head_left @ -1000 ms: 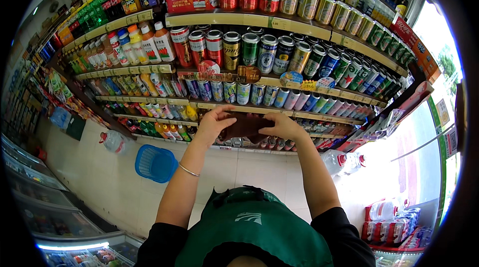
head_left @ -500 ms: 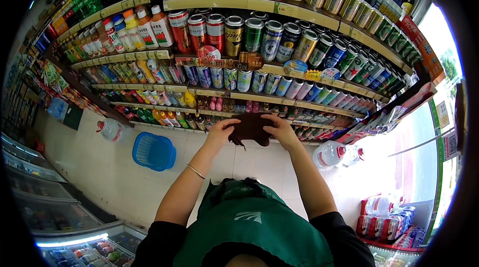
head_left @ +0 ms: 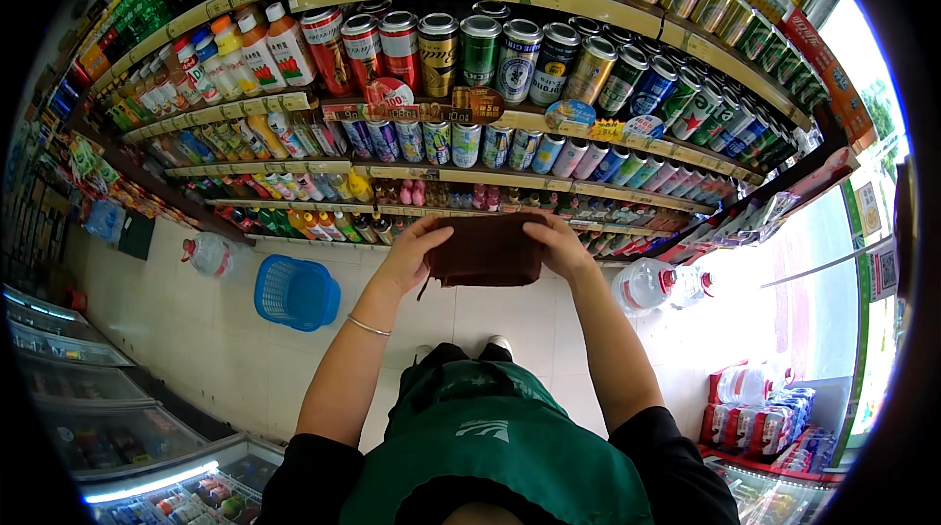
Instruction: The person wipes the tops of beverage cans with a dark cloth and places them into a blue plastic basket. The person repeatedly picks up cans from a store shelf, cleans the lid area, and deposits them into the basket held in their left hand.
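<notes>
Between my two hands is a soft, dark brown pouch (head_left: 486, 250), roughly rectangular, with a thin cord or strap hanging from its lower left corner. My left hand (head_left: 417, 249) grips its left end, thumb on the near face. On the right end my right hand (head_left: 559, 243) does the same. The pouch is stretched out in front of the lower shelves, above the tiled floor. Its far side, and most of the fingers behind it, are hidden.
Ahead stand drink shelves (head_left: 510, 172) full of cans and bottles. On the floor (head_left: 206, 329) are a blue basket (head_left: 297, 293) and a large water bottle (head_left: 209, 253) to the left, more large bottles (head_left: 642, 285) to the right. Glass-topped freezers (head_left: 118, 437) line the lower left.
The pouch has gone from crumpled and drooping to spread out flat, larger in view. Both hands still hold its ends. The shelves have shifted slightly left and my shoes show more.
</notes>
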Tool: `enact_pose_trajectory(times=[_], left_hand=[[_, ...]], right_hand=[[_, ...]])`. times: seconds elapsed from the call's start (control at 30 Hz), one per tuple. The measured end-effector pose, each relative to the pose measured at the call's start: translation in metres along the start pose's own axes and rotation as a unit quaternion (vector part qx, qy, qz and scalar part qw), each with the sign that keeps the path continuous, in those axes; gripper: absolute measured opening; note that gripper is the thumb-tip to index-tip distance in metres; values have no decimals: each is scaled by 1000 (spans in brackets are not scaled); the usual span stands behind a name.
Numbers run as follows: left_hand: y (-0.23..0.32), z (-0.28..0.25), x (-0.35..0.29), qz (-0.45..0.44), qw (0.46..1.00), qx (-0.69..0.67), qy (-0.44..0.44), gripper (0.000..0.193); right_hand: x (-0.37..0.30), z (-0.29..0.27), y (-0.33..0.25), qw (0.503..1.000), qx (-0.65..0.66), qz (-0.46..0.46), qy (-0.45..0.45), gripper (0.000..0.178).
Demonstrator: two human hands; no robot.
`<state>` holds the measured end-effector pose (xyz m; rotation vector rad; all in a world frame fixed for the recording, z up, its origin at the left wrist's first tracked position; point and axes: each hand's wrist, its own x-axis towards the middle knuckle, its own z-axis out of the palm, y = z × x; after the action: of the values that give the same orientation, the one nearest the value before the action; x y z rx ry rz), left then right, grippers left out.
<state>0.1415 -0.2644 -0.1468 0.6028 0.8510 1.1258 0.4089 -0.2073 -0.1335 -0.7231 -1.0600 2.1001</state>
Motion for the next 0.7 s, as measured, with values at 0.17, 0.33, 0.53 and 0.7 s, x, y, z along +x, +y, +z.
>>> enact_pose_trajectory(times=[0.17,0.33,0.53,0.7], left_hand=[[-16,6,23,-44,992,-118,30,31],[-96,-54,33,-14,983,-66,171,39],[-123,-39,27,-3,970,-89,226,44],[-91,-53,20,60,959,-163,223,42]], right_hand=[[23,-11,50,942,321,64,72,40],[33,-8,92,950,233,106,179,30],[61,12,144,968,202,68,132,29],[99,44,182,973,213,23,82,34]])
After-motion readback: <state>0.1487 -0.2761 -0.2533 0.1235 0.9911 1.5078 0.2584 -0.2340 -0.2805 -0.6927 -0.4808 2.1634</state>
